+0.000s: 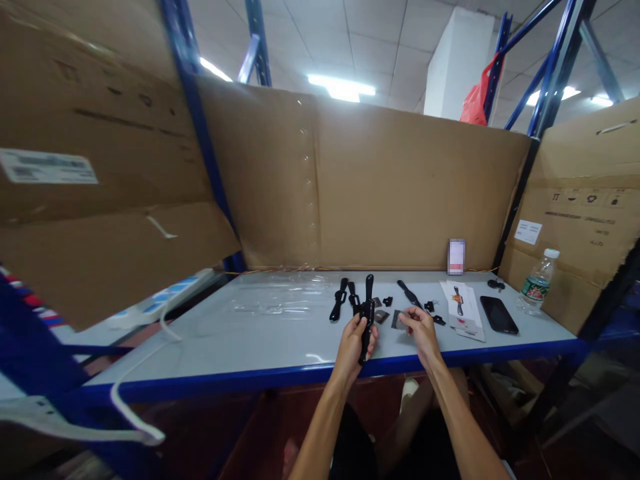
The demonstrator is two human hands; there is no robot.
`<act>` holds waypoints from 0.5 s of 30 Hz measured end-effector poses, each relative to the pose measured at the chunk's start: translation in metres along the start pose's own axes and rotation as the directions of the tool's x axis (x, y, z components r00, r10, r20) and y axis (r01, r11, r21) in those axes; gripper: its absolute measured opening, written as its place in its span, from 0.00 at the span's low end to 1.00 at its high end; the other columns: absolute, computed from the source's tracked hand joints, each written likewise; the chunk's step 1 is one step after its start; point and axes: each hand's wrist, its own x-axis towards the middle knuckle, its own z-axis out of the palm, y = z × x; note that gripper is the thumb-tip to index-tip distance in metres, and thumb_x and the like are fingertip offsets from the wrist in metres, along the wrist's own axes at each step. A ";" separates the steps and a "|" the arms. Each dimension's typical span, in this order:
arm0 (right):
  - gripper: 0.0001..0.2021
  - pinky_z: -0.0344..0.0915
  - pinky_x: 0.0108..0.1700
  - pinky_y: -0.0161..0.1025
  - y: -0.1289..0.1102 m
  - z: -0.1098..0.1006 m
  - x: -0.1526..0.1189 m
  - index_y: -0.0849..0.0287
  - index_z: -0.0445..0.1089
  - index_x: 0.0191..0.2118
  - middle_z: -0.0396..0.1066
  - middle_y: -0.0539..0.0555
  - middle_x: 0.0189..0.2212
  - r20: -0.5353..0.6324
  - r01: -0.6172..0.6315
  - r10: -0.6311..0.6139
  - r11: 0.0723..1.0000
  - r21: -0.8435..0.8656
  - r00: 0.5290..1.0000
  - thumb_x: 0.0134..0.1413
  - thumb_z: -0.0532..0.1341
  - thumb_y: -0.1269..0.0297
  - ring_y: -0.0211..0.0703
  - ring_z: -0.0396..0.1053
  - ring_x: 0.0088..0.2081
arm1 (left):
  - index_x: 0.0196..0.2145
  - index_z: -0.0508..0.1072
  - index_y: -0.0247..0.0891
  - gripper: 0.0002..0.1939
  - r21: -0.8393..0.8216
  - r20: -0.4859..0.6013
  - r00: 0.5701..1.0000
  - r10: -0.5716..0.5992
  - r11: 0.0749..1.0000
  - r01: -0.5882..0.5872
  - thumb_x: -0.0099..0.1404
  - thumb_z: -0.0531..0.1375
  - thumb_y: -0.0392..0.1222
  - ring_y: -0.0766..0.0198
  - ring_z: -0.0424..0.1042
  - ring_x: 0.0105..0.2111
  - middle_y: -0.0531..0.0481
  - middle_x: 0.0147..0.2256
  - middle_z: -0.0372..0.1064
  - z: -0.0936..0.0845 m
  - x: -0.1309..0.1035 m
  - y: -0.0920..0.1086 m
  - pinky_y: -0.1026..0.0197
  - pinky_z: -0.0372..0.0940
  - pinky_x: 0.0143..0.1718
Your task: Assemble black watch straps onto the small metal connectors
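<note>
My left hand (pixel 354 345) is closed around a long black tool (pixel 369 310), which stands roughly upright over the table's front edge. To its right, my right hand (pixel 421 328) pinches a small grey packet (pixel 398 320) between thumb and fingers. Two similar black tools, one of them (pixel 339 300) farthest left, lie just beyond my left hand. Another black tool (pixel 410 292) lies behind my right hand. Small black parts (pixel 387 301) and another small packet (pixel 381 316) rest between the hands, with more black parts (pixel 439 320) beside my right fingers.
Printed cards (pixel 465 310), a black phone (pixel 499 315) and a water bottle (pixel 537 283) are on the right. Clear plastic bags (pixel 275 297) lie left on the grey table (pixel 210 347). Cardboard walls (pixel 390 187) enclose the back and sides. A white cable (pixel 125 400) hangs at the left edge.
</note>
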 end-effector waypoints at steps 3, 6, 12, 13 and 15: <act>0.18 0.63 0.25 0.32 0.001 -0.004 0.003 0.60 0.71 0.30 0.72 0.49 0.24 0.027 -0.075 0.073 0.992 0.097 0.997 0.29 0.73 0.59 0.35 0.66 0.22 | 0.34 0.63 0.39 0.22 0.002 0.003 1.000 -0.006 1.000 0.006 0.54 0.66 0.56 0.74 0.56 0.11 0.57 0.22 0.68 0.000 0.000 0.000 0.71 0.44 0.09; 0.20 0.68 0.30 0.36 0.001 -0.009 0.003 0.60 0.74 0.32 0.75 0.52 0.28 0.082 -0.116 0.106 0.986 0.120 0.991 0.27 0.74 0.59 0.41 0.71 0.28 | 0.35 0.63 0.39 0.22 0.011 0.028 1.000 -0.002 1.000 0.002 0.54 0.66 0.56 0.74 0.57 0.11 0.57 0.22 0.68 0.001 -0.001 0.001 0.71 0.44 0.09; 0.12 0.63 0.28 0.33 -0.004 -0.007 -0.003 0.59 0.74 0.24 0.72 0.50 0.22 0.030 0.009 -0.009 1.000 -0.004 1.000 0.33 0.72 0.57 0.38 0.66 0.26 | 0.37 0.63 0.39 0.22 0.041 0.091 0.996 0.007 0.999 -0.011 0.56 0.65 0.57 0.74 0.57 0.12 0.57 0.23 0.67 0.003 -0.003 0.004 0.71 0.46 0.09; 0.12 0.60 0.26 0.33 -0.005 -0.006 -0.004 0.59 0.75 0.24 0.71 0.49 0.21 0.015 0.029 -0.029 0.999 -0.025 0.999 0.33 0.72 0.57 0.36 0.64 0.24 | 0.37 0.63 0.39 0.22 0.044 0.099 0.995 0.012 0.999 -0.016 0.56 0.65 0.57 0.74 0.57 0.12 0.57 0.23 0.68 0.003 -0.004 0.005 0.71 0.46 0.09; 0.13 0.54 0.22 0.31 -0.007 -0.005 -0.006 0.60 0.75 0.24 0.68 0.47 0.18 0.006 0.038 -0.038 0.999 -0.037 0.999 0.33 0.72 0.57 0.33 0.58 0.20 | 0.37 0.63 0.39 0.22 0.051 0.114 0.993 0.016 0.998 -0.022 0.57 0.64 0.58 0.74 0.57 0.12 0.57 0.23 0.67 0.004 -0.004 0.006 0.71 0.47 0.09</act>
